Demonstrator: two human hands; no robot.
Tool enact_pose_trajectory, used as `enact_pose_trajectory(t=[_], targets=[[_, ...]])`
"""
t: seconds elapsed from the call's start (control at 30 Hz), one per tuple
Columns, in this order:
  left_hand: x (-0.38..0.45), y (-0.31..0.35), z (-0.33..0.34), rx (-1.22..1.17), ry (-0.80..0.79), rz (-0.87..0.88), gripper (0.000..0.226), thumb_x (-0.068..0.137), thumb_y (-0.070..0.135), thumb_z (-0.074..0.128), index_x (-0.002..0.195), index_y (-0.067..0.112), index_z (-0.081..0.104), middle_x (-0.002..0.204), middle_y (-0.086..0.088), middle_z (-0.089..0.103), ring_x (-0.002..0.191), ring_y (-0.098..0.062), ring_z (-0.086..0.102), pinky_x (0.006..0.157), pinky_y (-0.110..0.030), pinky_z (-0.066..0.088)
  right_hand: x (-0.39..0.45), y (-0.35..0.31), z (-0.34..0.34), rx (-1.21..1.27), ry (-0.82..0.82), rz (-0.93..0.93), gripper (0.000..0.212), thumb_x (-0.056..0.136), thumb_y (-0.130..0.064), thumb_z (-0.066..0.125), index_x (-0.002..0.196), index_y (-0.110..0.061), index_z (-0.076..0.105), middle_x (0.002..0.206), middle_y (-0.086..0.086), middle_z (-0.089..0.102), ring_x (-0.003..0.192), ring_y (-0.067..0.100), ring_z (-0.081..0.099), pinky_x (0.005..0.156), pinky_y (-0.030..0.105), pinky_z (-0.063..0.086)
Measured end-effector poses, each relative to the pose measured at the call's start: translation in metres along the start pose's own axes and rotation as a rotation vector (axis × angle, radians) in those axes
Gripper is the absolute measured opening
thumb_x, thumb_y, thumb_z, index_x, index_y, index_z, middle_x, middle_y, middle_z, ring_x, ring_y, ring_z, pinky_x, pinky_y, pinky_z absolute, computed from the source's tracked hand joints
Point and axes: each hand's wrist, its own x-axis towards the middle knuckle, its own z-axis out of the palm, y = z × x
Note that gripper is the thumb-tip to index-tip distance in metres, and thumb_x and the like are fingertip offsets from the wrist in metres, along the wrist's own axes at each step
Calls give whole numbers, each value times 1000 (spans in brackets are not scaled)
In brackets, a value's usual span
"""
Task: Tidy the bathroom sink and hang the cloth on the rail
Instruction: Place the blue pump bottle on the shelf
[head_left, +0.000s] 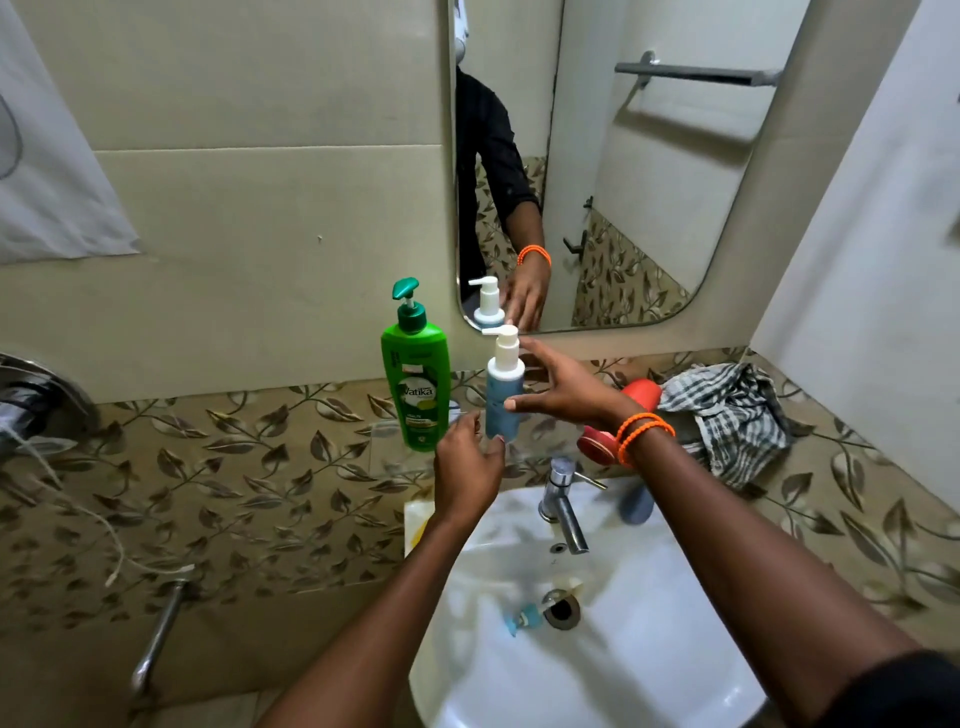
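Observation:
A blue pump bottle (503, 400) with a white head stands upright beside a green shampoo pump bottle (415, 387) on the ledge behind the sink (649, 649). My left hand (467, 467) pinches the blue bottle's base. My right hand (566, 389) is spread beside the bottle, thumb touching its front and fingers apart behind it. A crumpled checked cloth (727, 410) lies on the ledge at the right. The rail (696, 73) shows only as a reflection in the mirror.
A red container (641, 395) lies on its side between my right wrist and the cloth. The chrome tap (561, 499) stands at the basin's back. A small blue item (522, 618) lies by the drain, and a grey-blue object (636, 504) rests on the rim.

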Motion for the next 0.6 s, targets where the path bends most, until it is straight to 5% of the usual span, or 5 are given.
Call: enact_pose_trajectory(t=[0.13, 0.23, 0.3, 0.5, 0.6], targets=[[-20, -3, 3, -50, 49, 115, 25, 90, 17, 71, 116, 15, 71, 106, -2, 74, 91, -15, 69, 83, -34, 60, -30, 37, -56, -582, 43, -4, 74, 78, 0, 74, 143, -27, 52, 148, 7, 55, 137, 27, 50, 112, 42, 44], [-32, 4, 14, -57, -10, 157, 16, 91, 17, 72, 106, 17, 74, 100, -1, 74, 87, -13, 69, 80, -27, 57, -57, 72, -67, -1058, -194, 163, 77, 84, -17, 72, 150, -38, 38, 161, -1, 36, 146, 31, 34, 110, 56, 37], [-36, 11, 24, -64, -53, 171, 13, 91, 16, 72, 103, 16, 76, 97, -1, 74, 87, -14, 68, 79, -26, 55, -66, 91, -53, -1140, -156, 133, 77, 90, -27, 69, 154, -40, 30, 164, -1, 29, 150, 30, 28, 110, 57, 37], [-33, 25, 47, -106, -115, 133, 20, 89, 10, 70, 107, 15, 77, 101, -2, 77, 93, -17, 71, 87, -34, 60, -62, 101, -40, -993, -13, -82, 53, 90, -16, 66, 140, -29, 56, 151, 0, 53, 144, 30, 40, 110, 48, 38], [-26, 32, 53, -140, -124, 112, 34, 91, 12, 68, 124, 16, 71, 117, -4, 77, 109, -20, 71, 95, -33, 59, -64, 80, -54, -232, 230, -106, 49, 80, -1, 79, 124, -18, 69, 121, 9, 72, 113, 27, 66, 92, 26, 54]])
